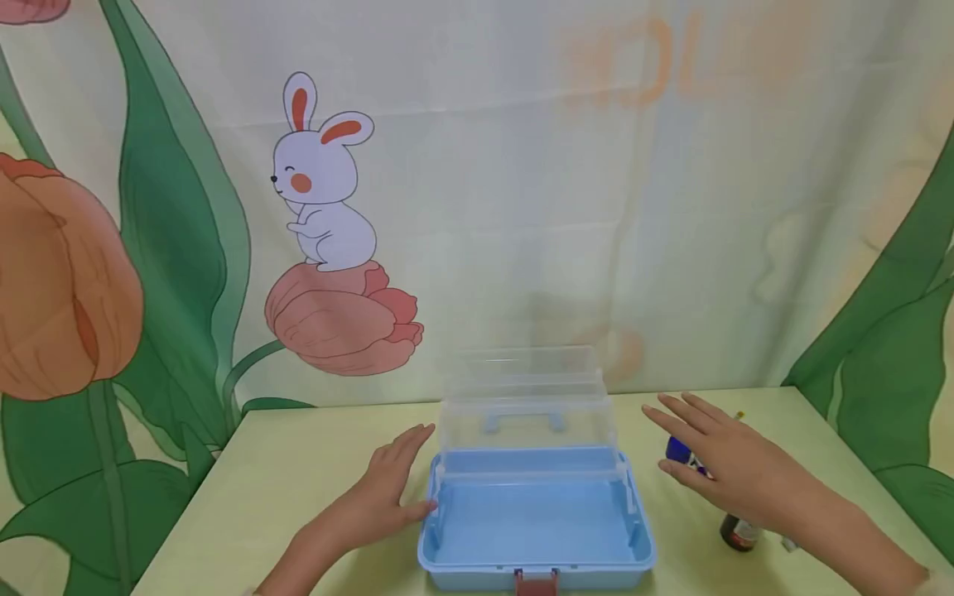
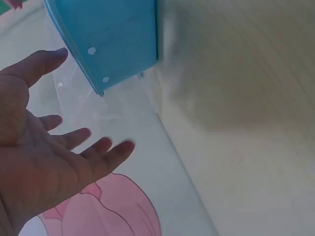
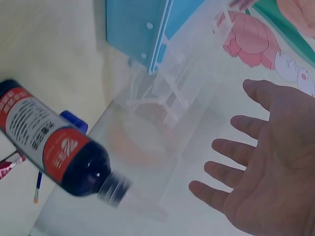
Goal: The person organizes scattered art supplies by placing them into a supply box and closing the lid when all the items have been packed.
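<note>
A light blue plastic storage box (image 1: 537, 578) stands on the table with its clear lid (image 1: 525, 385) raised at the back. Its inside shows a bare blue floor. My left hand (image 1: 376, 497) is at the box's left side, fingers extended, thumb tip overlapping the rim in the head view. Spread fingers and an empty palm show on my right hand (image 1: 753, 472), held up to the right of the box. Below that hand stands a dark bottle (image 3: 64, 142) with a red and white label and a clear narrow nozzle, partly hidden in the head view.
Beside the bottle are a dark blue object (image 3: 75, 121), a thin paintbrush (image 3: 38, 188) and a small pink-and-white item (image 3: 11, 164). A brownish-pink latch (image 1: 537, 583) sits on the box's front. Behind the table (image 1: 298, 463) hangs a printed cloth (image 1: 507, 207) with a rabbit and tulips.
</note>
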Action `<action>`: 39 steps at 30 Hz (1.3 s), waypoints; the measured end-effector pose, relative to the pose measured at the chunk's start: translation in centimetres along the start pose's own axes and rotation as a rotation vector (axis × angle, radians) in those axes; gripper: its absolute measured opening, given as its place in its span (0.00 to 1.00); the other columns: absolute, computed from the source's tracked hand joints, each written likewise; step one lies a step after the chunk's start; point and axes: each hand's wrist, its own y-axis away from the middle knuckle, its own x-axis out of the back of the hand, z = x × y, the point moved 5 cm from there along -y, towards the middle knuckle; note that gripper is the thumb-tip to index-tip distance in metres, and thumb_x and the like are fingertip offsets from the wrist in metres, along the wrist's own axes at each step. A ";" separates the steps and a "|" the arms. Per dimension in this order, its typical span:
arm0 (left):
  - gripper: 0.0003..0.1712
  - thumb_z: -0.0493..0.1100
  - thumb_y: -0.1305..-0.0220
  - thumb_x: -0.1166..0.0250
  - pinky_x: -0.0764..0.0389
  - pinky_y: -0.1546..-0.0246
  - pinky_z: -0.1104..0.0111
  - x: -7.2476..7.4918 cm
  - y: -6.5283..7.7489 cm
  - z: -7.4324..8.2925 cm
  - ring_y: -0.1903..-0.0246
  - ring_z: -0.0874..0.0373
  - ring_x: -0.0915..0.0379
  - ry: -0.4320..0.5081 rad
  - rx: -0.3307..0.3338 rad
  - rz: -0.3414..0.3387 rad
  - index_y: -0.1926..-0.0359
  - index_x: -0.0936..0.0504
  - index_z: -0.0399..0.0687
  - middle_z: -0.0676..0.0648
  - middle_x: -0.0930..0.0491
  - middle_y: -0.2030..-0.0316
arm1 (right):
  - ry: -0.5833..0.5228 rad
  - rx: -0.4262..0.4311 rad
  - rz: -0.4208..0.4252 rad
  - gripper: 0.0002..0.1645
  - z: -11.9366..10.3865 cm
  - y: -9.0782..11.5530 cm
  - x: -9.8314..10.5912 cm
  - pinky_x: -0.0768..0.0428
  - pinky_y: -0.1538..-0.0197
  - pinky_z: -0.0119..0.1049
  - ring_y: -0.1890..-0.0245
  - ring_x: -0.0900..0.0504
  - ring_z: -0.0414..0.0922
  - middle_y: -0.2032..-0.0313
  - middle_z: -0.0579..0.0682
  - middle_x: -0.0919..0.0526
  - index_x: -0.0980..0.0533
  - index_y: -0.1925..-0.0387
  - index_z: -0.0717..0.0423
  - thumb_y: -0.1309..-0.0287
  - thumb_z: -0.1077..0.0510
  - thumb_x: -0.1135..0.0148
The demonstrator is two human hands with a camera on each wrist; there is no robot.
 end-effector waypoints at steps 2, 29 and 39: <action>0.53 0.50 0.46 0.30 0.34 0.42 0.45 -0.2 0.1 -0.5 0.37 0.38 0.47 0.108 0.064 -0.024 0.27 0.52 0.50 0.42 0.46 0.31 | -0.002 -0.020 0.004 0.40 0.5 0.5 0.4 0.37 0.40 0.64 0.31 0.46 0.61 0.30 0.55 0.42 0.44 0.29 0.42 0.37 0.30 0.55; 0.40 0.44 0.41 0.33 0.18 0.64 0.50 -4.7 0.9 -3.9 0.55 0.46 0.23 0.998 0.395 -0.253 0.33 0.41 0.38 0.34 0.39 0.40 | -0.186 -0.287 -0.047 0.51 9.6 5.9 -2.9 0.26 0.52 0.62 0.44 0.33 0.70 0.38 0.71 0.37 0.45 0.31 0.61 0.43 0.32 0.45; 0.38 0.40 0.44 0.34 0.18 0.68 0.50 -4.7 1.0 -3.4 0.55 0.47 0.23 1.019 0.443 -0.137 0.34 0.38 0.36 0.35 0.31 0.44 | -0.541 -0.454 -0.086 0.57 11.5 7.4 -7.4 0.19 0.55 0.51 0.42 0.34 0.70 0.37 0.72 0.39 0.48 0.30 0.60 0.51 0.35 0.35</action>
